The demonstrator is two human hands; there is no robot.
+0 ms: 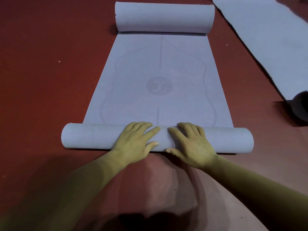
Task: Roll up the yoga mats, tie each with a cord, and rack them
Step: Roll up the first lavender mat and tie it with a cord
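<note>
I see the grey-blue yoga mat [160,64] lengthwise on the red floor [50,64], centre of view; both ends curled up: near roll [86,138], far roll [165,17]; the flat middle carries a faint outline and a round logo [159,85]; hands: left hand [136,140] and right hand [191,144] pressed flat on the near roll, fingers straight, side by side, not touching; second mat [266,39] lies flat, far right.

Red floor [50,80] carries a mat [160,97] rolled at both ends, a second mat [266,39] flat to its right, a dark round thing [300,107] at that one's near end
</note>
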